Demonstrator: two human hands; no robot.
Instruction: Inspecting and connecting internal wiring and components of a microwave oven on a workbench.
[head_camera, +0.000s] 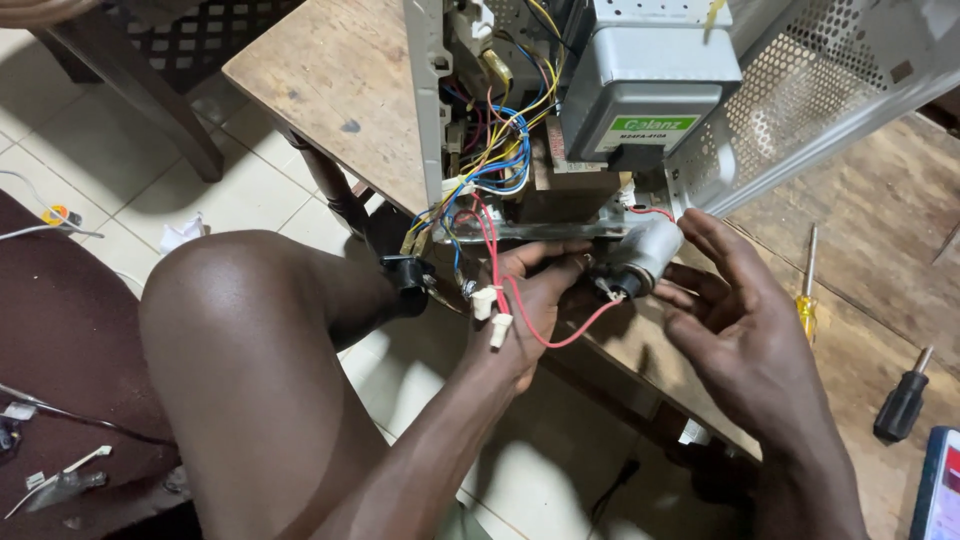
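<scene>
The wooden table (340, 90) took up most of what I looked down on, pale and scuffed, with tiled floor (250, 200) to its left. On it stood the opened oven chassis (800, 90), its perforated metal wall tilted off to the right and its insides bare. Inside sat the grey metal box (640, 90) with a green label, and left of that a tangle of blue, yellow and red wires (500, 150) ran down toward the lower edge of the frame. My bare knee (230, 300) rose at the left, just short of the table's edge.

My right hand (745, 330) was at the table's front edge, fingers spread and loosely curved, the fingertips resting against the small silver cylinder (650, 252); it was open around the part, not clenched. My left hand (530, 300) came up from below, palm turned up under the frame's lower edge, fingers curled toward the dark end of the same cylinder, touching it; whether they truly pinched it I could not tell. The cylinder lay tilted between both hands, just below the chassis corner.

A red wire (560, 335) looped from the cylinder's end down across my left palm, and two small white connectors (492, 315) hung against that wrist. On the table to the right lay a yellow-handled screwdriver (806, 300), and farther right a black-handled screwdriver (902, 400), well apart from my hands.
</scene>
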